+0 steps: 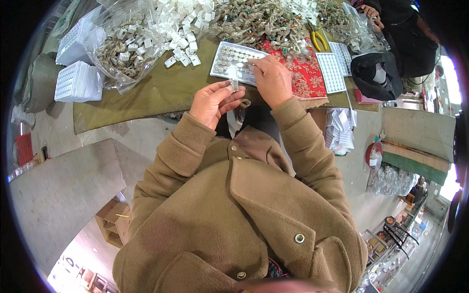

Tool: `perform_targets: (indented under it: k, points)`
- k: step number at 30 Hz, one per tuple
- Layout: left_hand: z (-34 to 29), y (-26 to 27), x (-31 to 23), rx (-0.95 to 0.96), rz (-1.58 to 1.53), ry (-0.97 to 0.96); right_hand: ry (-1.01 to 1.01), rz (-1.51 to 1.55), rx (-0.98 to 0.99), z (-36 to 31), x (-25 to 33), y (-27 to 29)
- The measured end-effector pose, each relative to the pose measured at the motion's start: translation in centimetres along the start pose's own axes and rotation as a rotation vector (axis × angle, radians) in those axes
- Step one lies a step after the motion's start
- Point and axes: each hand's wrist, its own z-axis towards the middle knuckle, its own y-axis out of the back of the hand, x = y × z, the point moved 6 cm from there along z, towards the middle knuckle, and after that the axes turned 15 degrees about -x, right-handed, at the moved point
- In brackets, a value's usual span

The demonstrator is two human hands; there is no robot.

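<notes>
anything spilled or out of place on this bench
Yes: small white plastic cases have spilled loose from the heap onto the green cloth, beside an open clear bag. Yellow-handled pliers lie among tangled chains. The left hand and right hand hold a small clear piece over the tray.

Olive-clothed table (146, 95), compartment tray (234, 61), red cloth (303, 73) (patterned)

Olive-green table cloth (161, 93), red floral-patterned cloth (305, 73), yellow-handled pliers (318, 40), tan-brown coat (234, 215)
</notes>
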Motion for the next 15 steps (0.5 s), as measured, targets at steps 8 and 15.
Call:
perform_targets:
  k: [8,15]
  points:
    - [0.2,0.2,0.2,-0.011,-0.031,-0.002,0.082,-0.115,0.046,-1.0,0.3,-0.2]
    - [-0.3,-0.3,0.1,0.025,0.006,-0.044,-0.112,0.186,0.151,-0.8,1.6,1.0]
